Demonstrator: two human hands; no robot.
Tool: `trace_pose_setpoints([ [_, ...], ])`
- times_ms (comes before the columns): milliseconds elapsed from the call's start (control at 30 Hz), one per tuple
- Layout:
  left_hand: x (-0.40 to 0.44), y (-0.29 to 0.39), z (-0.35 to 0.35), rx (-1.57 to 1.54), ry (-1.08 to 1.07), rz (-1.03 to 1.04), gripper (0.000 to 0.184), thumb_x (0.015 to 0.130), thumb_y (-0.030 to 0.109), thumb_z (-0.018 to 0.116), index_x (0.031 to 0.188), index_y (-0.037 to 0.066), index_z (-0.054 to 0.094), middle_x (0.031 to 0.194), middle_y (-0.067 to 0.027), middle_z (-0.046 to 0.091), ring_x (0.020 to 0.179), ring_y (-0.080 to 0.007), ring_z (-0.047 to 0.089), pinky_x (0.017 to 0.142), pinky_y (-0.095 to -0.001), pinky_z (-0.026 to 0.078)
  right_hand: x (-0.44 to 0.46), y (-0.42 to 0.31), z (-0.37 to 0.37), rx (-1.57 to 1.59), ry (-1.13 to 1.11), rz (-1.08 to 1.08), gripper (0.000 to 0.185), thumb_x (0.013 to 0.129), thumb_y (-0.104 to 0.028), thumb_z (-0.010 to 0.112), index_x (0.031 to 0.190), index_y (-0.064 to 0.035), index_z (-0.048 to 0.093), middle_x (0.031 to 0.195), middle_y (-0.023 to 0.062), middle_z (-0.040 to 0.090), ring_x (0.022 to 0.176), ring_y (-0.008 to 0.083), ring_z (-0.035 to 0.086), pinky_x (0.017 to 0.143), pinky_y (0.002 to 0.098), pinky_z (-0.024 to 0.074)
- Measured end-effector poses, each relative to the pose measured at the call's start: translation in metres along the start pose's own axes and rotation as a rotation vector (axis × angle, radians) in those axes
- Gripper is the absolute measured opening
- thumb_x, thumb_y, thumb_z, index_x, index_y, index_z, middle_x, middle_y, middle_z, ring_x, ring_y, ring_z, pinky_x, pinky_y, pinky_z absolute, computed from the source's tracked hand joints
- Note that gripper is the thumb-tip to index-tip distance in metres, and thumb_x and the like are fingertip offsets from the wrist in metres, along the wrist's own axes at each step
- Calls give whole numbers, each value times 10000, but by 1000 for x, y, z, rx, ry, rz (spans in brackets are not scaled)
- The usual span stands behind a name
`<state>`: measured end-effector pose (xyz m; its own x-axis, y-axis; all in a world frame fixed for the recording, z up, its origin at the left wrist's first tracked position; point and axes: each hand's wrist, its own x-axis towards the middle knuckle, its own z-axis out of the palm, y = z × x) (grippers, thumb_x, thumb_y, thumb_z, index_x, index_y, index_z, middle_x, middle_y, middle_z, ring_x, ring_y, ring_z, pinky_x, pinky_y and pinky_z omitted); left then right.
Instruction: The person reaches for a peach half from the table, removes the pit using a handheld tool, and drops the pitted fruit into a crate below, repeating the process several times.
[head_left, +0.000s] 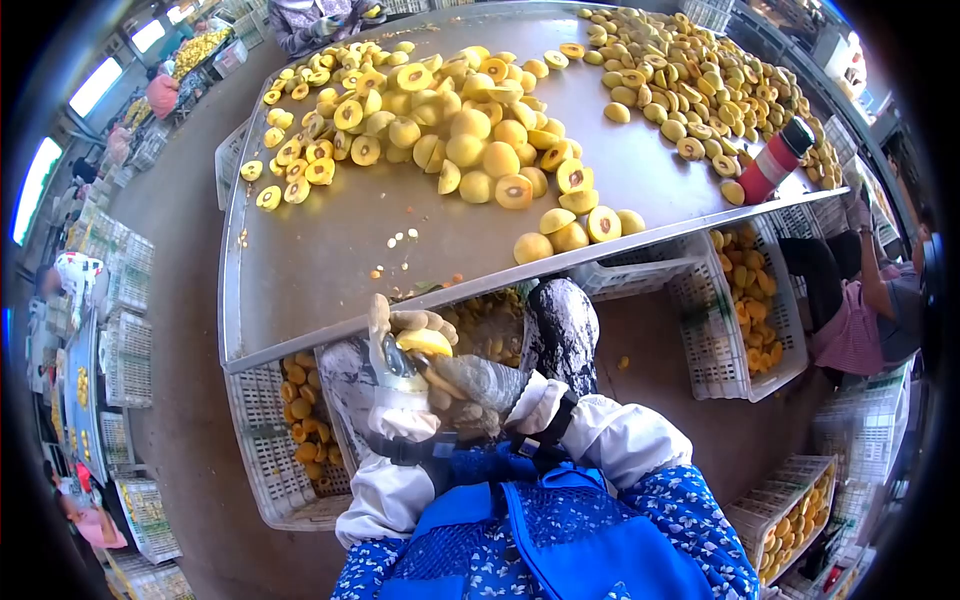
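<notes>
My left hand (388,350), in a pale, stained glove, is closed around a yellow peach half (426,342) just below the table's near edge. My right hand (480,385), in a greyish glove, is close beside it, its fingers curled around what looks like a slim tool with a light handle (438,380). The fingers partly hide this tool, and its tip is not clear. Ahead on the metal table (330,245) lies a large pile of halved yellow peaches (470,125), several with the brown pit showing. A few pale kernels (402,238) are scattered nearer.
A second heap of peach halves (690,80) covers the table's far right, near a red bottle (775,162). Crates with peach halves stand at lower left (262,440) and right (710,340). Across the table is a person's patterned sleeve (300,25); another person sits at right (880,310).
</notes>
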<state>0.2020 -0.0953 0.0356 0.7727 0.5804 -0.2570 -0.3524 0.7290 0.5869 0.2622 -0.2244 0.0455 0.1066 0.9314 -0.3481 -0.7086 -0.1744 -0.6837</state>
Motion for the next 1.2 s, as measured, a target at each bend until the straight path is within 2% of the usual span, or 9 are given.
trace_pose_setpoints([
  [100,5,-4,-26,-233,-141,-81,588,930,547,416,649,69,611,709,-90,645,665,-268,606,661,-381,522,6,11,-9,21,-140,20,353,955,-407,487,792,-110,585,566,2,496,406,86,428,357,226,307],
  [167,-27,18,13,-77,348,103,518,936,478,472,644,73,610,671,-51,623,596,-228,592,564,-361,501,18,31,-26,90,-263,137,384,948,-426,493,717,-124,541,520,-17,448,357,84,372,323,237,271],
  [400,-45,119,-129,2103,976,621,349,847,327,597,638,47,605,679,-140,627,544,-313,553,503,-415,430,29,82,-72,422,-164,136,409,941,-543,412,839,-171,547,509,-9,458,364,94,362,342,232,252],
  [533,17,128,-51,2797,833,569,381,782,327,604,1078,88,591,1184,-150,528,1088,-319,491,935,-417,388,53,115,-93,-346,144,-65,435,971,-480,364,1214,-152,512,1069,60,528,964,214,455,834,344,342],
  [633,109,106,22,2382,342,998,407,774,315,668,1102,90,581,1196,-157,540,1068,-319,531,900,-429,435,73,146,-104,-663,325,-290,450,980,-417,400,1296,-120,517,1206,84,588,1078,207,535,946,338,407],
  [767,227,30,68,2217,-243,538,609,771,300,678,1290,104,427,1206,-154,540,1021,-352,579,831,-417,483,63,132,-99,-561,281,-215,405,982,-361,413,1269,-98,524,1141,75,601,1005,197,555,886,324,436],
  [933,262,-3,27,1915,-182,550,516,774,175,648,1220,109,397,1054,-166,582,853,-312,633,665,-410,507,54,113,-98,-383,184,-145,350,985,-292,430,1235,-70,532,1059,63,618,915,184,581,811,308,473],
  [1033,213,29,42,1206,151,44,427,766,111,622,1132,90,404,957,-173,578,630,-240,631,431,-336,449,51,92,-98,-310,151,-213,316,987,-251,440,1214,-53,537,1010,57,628,861,176,596,766,298,495],
  [1200,83,39,34,397,21,-50,351,831,186,560,1154,68,492,995,-130,610,647,-177,621,411,-183,451,53,15,-88,-1085,423,-1093,344,892,-54,522,1228,17,511,1098,172,599,942,283,611,779,340,519],
])
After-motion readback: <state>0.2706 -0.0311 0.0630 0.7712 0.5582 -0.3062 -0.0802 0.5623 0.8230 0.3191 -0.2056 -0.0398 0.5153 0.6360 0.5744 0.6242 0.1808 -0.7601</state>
